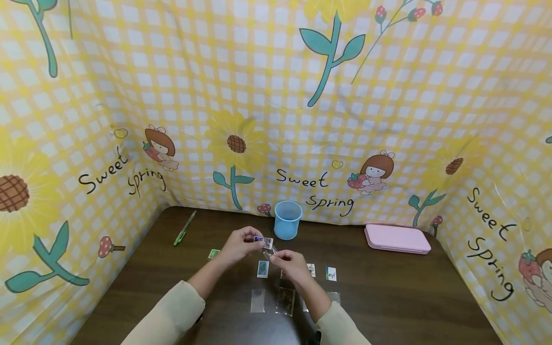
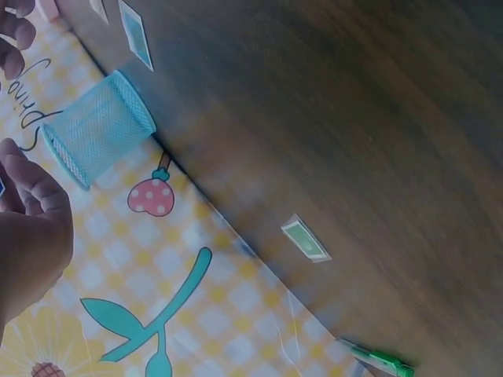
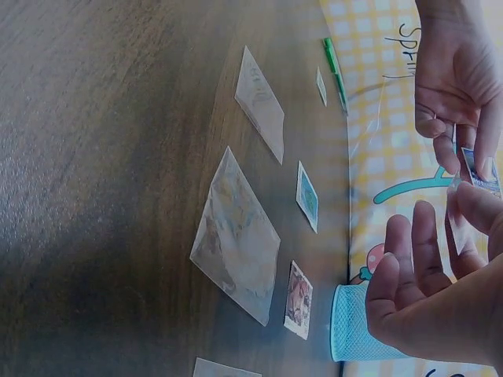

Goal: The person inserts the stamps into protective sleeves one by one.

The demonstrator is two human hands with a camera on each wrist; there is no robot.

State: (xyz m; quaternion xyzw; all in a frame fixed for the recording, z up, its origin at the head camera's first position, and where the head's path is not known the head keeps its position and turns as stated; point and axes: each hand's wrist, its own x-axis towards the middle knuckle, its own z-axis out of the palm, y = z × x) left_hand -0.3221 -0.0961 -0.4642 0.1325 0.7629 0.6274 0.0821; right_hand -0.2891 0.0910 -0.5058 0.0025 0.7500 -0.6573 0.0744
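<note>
My left hand (image 1: pixel 240 245) pinches a small picture card with a white border (image 1: pixel 264 241) between thumb and fingers. A clear plastic sleeve (image 1: pixel 269 254) is pinched in my right hand (image 1: pixel 294 264), its end meeting the card's lower right corner. The right wrist view shows the sleeve (image 3: pixel 457 216) and the card (image 3: pixel 478 171) close together between both hands, partly covered by fingers. Below them on the table lie a blue card (image 1: pixel 262 269) and a reddish card (image 3: pixel 298 301). Nearer me are a flat clear sleeve (image 1: pixel 258 301) and a larger, crinkled one (image 1: pixel 285 303).
A light blue mesh cup (image 1: pixel 287 221) stands behind the hands. To the right are a pink case (image 1: pixel 397 238) and a blue-green and white card (image 1: pixel 330 274). On the left lie a green pen (image 1: pixel 184 230) and a sleeved green card (image 2: pixel 306 239). Patterned cloth (image 1: pixel 258 96) surrounds the table.
</note>
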